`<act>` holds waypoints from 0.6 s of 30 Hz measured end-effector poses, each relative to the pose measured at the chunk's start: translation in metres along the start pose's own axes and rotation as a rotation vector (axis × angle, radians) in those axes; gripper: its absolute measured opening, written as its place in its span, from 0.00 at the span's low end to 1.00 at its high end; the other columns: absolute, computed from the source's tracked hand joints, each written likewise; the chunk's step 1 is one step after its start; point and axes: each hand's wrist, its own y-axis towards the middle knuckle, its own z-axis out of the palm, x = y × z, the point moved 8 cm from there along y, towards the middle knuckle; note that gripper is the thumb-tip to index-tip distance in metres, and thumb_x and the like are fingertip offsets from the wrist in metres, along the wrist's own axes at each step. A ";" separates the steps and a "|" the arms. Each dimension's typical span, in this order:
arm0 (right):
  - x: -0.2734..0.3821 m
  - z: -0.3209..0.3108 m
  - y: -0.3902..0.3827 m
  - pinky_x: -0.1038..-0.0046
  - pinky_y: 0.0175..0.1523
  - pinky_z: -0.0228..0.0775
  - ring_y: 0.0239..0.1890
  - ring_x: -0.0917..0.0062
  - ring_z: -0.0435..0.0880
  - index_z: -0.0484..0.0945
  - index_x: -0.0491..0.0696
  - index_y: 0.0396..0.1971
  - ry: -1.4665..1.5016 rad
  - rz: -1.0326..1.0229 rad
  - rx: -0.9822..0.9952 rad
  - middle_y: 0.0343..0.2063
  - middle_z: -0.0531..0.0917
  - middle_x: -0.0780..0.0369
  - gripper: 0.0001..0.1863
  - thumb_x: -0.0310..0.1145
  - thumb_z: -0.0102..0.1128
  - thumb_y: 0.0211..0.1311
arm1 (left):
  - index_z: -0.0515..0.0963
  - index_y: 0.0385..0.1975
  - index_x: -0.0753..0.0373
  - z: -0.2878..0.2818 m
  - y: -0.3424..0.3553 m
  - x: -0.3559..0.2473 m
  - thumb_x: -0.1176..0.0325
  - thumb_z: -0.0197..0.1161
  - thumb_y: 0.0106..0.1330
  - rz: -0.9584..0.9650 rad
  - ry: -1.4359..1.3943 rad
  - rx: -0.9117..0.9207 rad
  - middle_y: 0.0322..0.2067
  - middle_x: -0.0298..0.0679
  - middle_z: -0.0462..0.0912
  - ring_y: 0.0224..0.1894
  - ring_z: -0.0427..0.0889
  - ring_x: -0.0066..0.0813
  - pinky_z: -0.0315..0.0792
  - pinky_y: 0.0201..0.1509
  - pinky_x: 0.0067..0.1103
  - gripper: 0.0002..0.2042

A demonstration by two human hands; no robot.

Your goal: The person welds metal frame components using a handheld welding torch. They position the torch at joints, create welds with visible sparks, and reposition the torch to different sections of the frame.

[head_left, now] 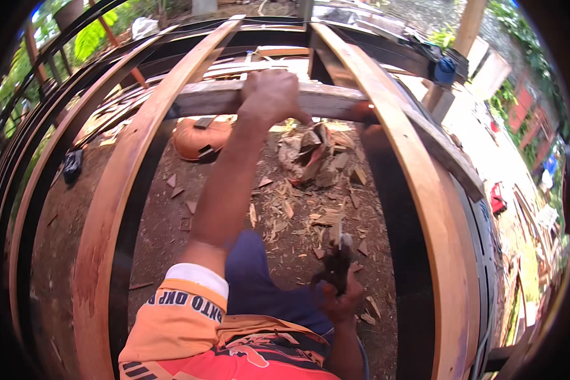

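My left arm reaches forward, and my left hand (269, 95) is wrapped over a weathered wooden crosspiece (335, 100). That piece spans between two long planed beams, the left beam (142, 126) and the right beam (402, 145). Lower down, by my right thigh, my right hand (341, 301) grips a dark hand tool (337, 266). A bright metal end shows at the tool's top; blur and shadow hide its exact kind. Beneath the crosspiece, on the ground, lies a crumpled sack (304, 155) with wood offcuts about it.
An orange rounded object (201, 138) rests on the dirt at left of the sack. Wood chips (288, 209) litter the ground. More parallel beams (50, 145) run along my left. A blue object (445, 71) sits by a post at far right, beyond the right beam.
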 end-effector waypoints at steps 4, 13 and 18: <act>-0.002 0.005 -0.007 0.66 0.33 0.75 0.27 0.60 0.88 0.80 0.42 0.38 0.094 0.040 -0.006 0.26 0.85 0.57 0.37 0.69 0.64 0.64 | 0.88 0.42 0.60 0.001 0.013 -0.006 0.25 0.78 0.39 0.065 0.045 -0.110 0.40 0.40 0.92 0.43 0.92 0.39 0.83 0.50 0.33 0.42; 0.006 0.025 -0.032 0.72 0.31 0.72 0.25 0.74 0.84 0.79 0.41 0.43 0.284 0.102 -0.010 0.23 0.82 0.62 0.36 0.67 0.63 0.67 | 0.87 0.47 0.57 -0.001 0.012 0.003 0.20 0.75 0.35 -0.013 0.126 -0.192 0.40 0.39 0.92 0.45 0.92 0.36 0.84 0.51 0.32 0.48; 0.001 0.022 -0.046 0.78 0.26 0.68 0.21 0.83 0.78 0.78 0.40 0.43 0.335 0.139 -0.048 0.20 0.79 0.67 0.37 0.66 0.64 0.67 | 0.87 0.46 0.59 0.003 0.022 -0.002 0.21 0.76 0.34 -0.044 0.104 -0.143 0.42 0.41 0.91 0.46 0.91 0.39 0.84 0.54 0.32 0.48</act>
